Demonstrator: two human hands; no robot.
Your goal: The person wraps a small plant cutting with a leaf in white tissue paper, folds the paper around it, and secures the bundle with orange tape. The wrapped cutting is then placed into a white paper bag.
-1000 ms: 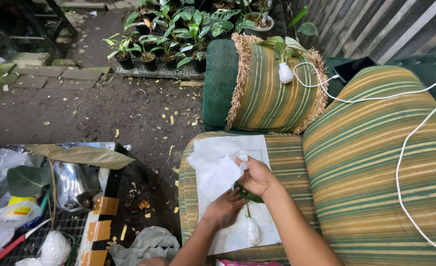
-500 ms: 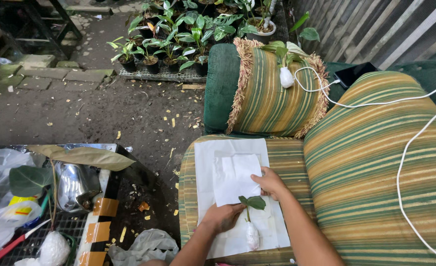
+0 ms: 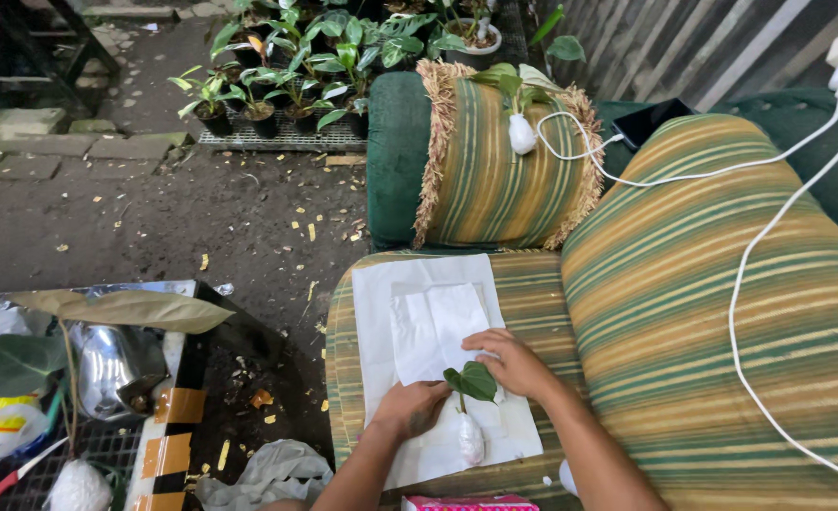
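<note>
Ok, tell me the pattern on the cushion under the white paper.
Green and yellow-orange stripes on the cushion, seen best in the head view.

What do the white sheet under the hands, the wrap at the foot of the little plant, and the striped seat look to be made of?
The white sheet looks like thin matte paper: it lies flat with fold creases. The wrap around the base of the small plant seems to be clear, glossy plastic film over something white, though that is hard to tell. The striped seat looks like woven upholstery fabric, matte, with a fringed cushion.

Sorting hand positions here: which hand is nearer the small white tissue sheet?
Right. The right hand touches the tissue sheet's lower right edge; the left hand rests just below it on the larger paper.
</note>
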